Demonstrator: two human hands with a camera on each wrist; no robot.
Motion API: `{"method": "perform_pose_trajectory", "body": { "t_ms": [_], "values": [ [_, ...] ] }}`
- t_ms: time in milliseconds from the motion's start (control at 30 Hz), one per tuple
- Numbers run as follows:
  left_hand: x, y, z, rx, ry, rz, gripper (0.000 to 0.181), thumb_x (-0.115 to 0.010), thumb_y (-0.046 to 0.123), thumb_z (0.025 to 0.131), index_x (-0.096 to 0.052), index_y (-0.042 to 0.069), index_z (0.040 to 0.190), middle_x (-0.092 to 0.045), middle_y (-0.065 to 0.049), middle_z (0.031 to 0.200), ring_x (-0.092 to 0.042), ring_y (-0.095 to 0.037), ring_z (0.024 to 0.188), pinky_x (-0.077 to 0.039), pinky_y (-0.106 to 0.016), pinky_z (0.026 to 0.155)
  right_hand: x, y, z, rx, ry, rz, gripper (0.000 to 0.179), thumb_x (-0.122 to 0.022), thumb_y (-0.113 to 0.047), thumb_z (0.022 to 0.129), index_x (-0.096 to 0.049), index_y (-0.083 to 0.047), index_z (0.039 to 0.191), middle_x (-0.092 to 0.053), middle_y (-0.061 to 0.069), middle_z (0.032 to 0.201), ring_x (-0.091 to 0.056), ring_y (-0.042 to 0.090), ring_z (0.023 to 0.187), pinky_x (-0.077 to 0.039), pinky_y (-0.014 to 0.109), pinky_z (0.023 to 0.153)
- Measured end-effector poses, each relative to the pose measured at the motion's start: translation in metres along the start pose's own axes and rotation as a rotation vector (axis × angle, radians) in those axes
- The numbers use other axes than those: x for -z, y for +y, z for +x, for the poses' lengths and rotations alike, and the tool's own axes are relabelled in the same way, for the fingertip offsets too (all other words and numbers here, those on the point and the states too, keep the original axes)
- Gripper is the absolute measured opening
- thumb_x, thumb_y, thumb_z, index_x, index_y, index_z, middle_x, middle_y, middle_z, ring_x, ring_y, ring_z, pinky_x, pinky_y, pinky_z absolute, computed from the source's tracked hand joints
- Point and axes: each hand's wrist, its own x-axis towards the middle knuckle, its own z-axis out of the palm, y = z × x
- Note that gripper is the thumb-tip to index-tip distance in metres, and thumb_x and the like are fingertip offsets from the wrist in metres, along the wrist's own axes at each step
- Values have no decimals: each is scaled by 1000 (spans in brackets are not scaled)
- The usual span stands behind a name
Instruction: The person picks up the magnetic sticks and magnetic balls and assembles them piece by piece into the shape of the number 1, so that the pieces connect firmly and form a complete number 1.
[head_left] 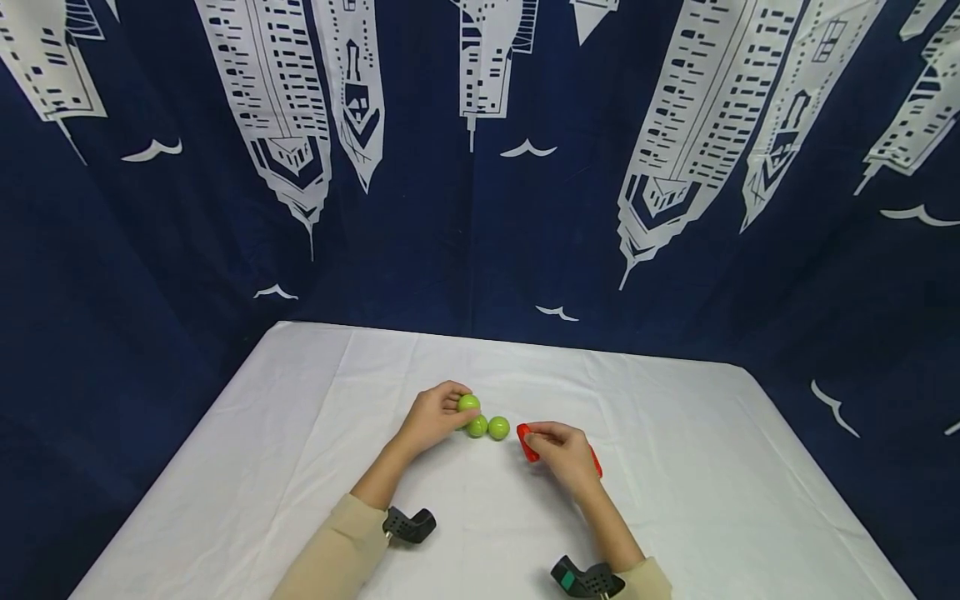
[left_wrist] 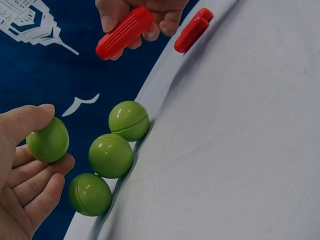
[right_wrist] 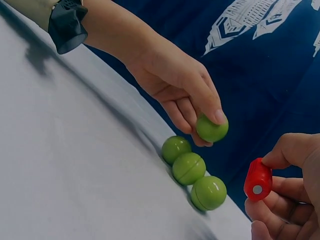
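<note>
My left hand [head_left: 431, 419] pinches a glossy green ball [left_wrist: 48, 141] between thumb and fingers, held just off the white cloth. Three more green balls with seams lie in a row beside it: a near ball [left_wrist: 90, 195], a middle ball [left_wrist: 111, 155] and a far ball [left_wrist: 129, 121]. In the head view the held ball partly covers the row. My right hand [head_left: 567, 454] grips a ridged red rod [left_wrist: 125, 34] to the right of the row. A silver dot marks the rod's end in the right wrist view. Behind that hand lies a second red rod [left_wrist: 192, 31], partly hidden in the head view.
A white cloth [head_left: 675, 467] covers the table. Behind it hangs a dark blue curtain [head_left: 420, 250] printed with white buildings and birds. Dark wrist devices sit on the left forearm [head_left: 408, 526] and the right forearm [head_left: 587, 578].
</note>
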Motion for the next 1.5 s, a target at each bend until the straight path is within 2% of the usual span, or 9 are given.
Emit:
{"method": "perform_pose_trajectory", "body": {
  "t_ms": [333, 600, 733, 867, 1033, 1400, 1500],
  "values": [
    [-7, 6, -1, 0, -35, -70, 33, -79, 13, 82, -64, 0, 108, -69, -10, 100, -68, -22, 92, -56, -28, 75, -14, -5, -2, -17, -44, 53, 21, -68, -11, 89, -72, 1, 105, -69, 6, 85, -60, 16, 71, -53, 29, 64],
    [-13, 10, -2, 30, -48, -172, 34, -77, 9, 84, -61, -6, 111, -67, -15, 102, -68, -29, 96, -57, -28, 74, -24, -6, -5, -3, -75, 116, 24, -68, -10, 89, -71, 6, 106, -69, 4, 81, -58, 13, 67, -52, 28, 61],
    [-9, 26, -8, 45, -61, -205, 31, -73, 6, 86, -60, -9, 110, -66, -17, 100, -68, -30, 95, -56, -28, 72, -27, -5, -4, -14, -103, 151, 24, -66, -7, 90, -69, 9, 107, -68, 5, 82, -57, 14, 68, -53, 30, 62],
    [-4, 44, -15, 57, -66, -225, 29, -71, 6, 88, -60, -10, 109, -66, -15, 98, -68, -26, 93, -56, -27, 73, -30, -5, -4, -29, -112, 181, 24, -67, -6, 90, -68, 10, 107, -67, 4, 82, -57, 15, 68, -52, 29, 62],
    [-4, 49, -18, 72, -41, -204, 28, -71, 12, 89, -63, -8, 108, -68, -12, 96, -66, -18, 87, -53, -26, 73, -35, -8, -5, -39, -99, 210, 24, -69, -9, 89, -70, 7, 107, -68, 3, 83, -57, 12, 70, -51, 27, 62],
    [-10, 47, -20, 81, -47, -190, 26, -70, 13, 89, -65, -7, 105, -69, -11, 93, -62, -14, 83, -51, -25, 71, -38, -11, -10, -19, -112, 231, 23, -66, -8, 90, -68, 9, 106, -67, 4, 83, -57, 14, 70, -50, 25, 63],
    [-16, 32, -16, 88, -34, -194, 26, -71, 14, 89, -65, -5, 105, -69, -9, 92, -61, -12, 81, -50, -25, 69, -39, -10, -11, -28, -120, 252, 23, -66, -7, 89, -67, 9, 106, -67, 5, 81, -56, 14, 68, -49, 24, 62]
  ]
}}
